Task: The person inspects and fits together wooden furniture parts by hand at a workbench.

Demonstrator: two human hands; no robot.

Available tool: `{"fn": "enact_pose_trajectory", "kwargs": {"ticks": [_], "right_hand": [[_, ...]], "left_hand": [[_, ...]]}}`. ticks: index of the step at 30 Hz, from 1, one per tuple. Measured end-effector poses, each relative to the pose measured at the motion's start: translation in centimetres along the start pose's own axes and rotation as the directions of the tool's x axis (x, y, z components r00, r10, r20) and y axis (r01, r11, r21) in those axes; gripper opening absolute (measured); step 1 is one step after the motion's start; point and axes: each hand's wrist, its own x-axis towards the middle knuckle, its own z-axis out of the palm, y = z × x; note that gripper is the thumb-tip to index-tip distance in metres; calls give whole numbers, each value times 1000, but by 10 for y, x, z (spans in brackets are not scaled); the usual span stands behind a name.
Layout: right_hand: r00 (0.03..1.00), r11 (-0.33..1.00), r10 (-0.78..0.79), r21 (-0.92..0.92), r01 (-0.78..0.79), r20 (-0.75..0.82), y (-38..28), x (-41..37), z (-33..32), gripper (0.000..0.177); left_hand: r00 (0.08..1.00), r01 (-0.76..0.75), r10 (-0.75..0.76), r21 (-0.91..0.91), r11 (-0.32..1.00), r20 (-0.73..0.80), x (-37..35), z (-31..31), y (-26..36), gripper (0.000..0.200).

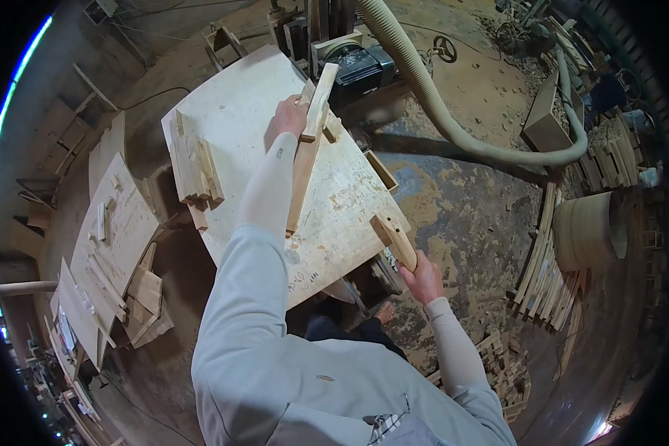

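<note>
My left hand is closed on a pale wooden block near the far edge of the white worktable. Beneath and beside that block lies a long reddish-brown board, pointing back toward me. My right hand grips the near end of a short wooden piece, tilted over the table's right corner. Its far end has small dark holes. A stack of wooden strips rests on the table's left side.
Behind the table stands a machine with a black motor. A ribbed hose curves across the right. Sheets with scraps lie at left. Wood strips and a curved wooden drum are at right.
</note>
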Motion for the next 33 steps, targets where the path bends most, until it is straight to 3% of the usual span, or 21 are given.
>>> {"fn": "enact_pose_trajectory", "kwargs": {"ticks": [1, 3, 4, 6, 7, 9, 10, 12, 13, 15, 16, 18, 33], "right_hand": [[1000, 1000, 6, 5, -6, 10, 7, -7, -1, 45], [1000, 1000, 11, 13, -11, 20, 13, -17, -3, 44], [999, 1000, 22, 9, -22, 30, 14, -19, -4, 44], [999, 1000, 29, 10, -29, 46, 8, -21, -8, 43], [998, 999, 36, 1, -36, 52, 5, -22, -12, 44], [997, 999, 49, 0, -49, 60, -1, -22, -18, 44], [996, 999, 50, 10, -51, 67, -2, -21, -20, 44], [996, 998, 53, 25, -56, 77, -5, -19, -24, 45], [994, 997, 62, 30, -65, 86, -6, -19, -25, 45], [992, 996, 72, 40, -77, 99, -5, -21, -24, 46], [991, 996, 74, 39, -78, 109, -3, -25, -21, 46], [990, 997, 70, 35, -75, 124, 8, -29, -19, 45], [995, 999, 38, 26, -40, 89, 23, -44, -19, 44]], "left_hand": [[1000, -2, 2, 1, 1000, 0, -11, -2, 4, 38], [928, -206, 271, 253, 945, -255, -24, -2, 5, 34], [928, -208, 272, 254, 945, -254, -27, -4, 5, 34], [921, -325, 378, 355, 877, -92, -32, -16, 8, 33], [921, -323, 378, 360, 875, -92, -37, -19, 9, 33], [908, -375, 394, 140, 916, -145, -44, -14, 3, 35], [908, -375, 394, 144, 916, -140, -42, -13, 1, 35], [970, -102, 112, 56, 993, -214, -39, -10, -1, 31], [971, -103, 113, 62, 993, -211, -38, -8, -2, 31], [998, -15, 18, 64, 998, -54, -39, -4, -1, 31], [999, -15, 19, 70, 997, -51, -38, -2, 0, 31], [991, 97, -105, -89, 991, -84, -41, 1, 6, 27], [986, 107, -106, -1, 994, -129, -32, 18, 46, 26]]}}
